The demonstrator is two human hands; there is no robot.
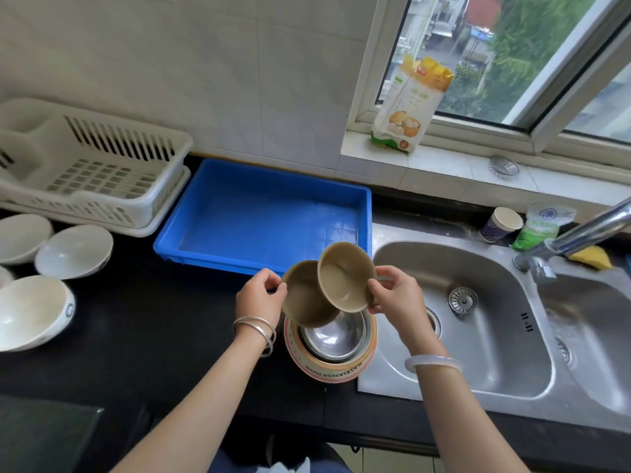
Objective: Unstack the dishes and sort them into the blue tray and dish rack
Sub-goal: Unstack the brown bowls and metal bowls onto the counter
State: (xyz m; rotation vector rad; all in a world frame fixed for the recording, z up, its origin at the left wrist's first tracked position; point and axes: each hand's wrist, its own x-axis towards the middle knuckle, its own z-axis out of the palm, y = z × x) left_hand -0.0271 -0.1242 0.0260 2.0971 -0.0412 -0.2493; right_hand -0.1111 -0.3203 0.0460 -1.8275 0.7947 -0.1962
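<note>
Just in front of the blue tray (211,257), the left hand (261,297) pinches the left bowl (304,303), the right hand (396,297) pinches the right bowl (345,281); best draw them fully apart before lowering either.

The blue tray (239,213) is reached freely from above, just beyond the stacked bowls (336,339). The way left toward the dish rack (102,186) is narrowed by white bowls (73,250) grouped on the surface (164,322). To the right, room is bounded by the faucet (587,230) over the sink (478,336).
</note>
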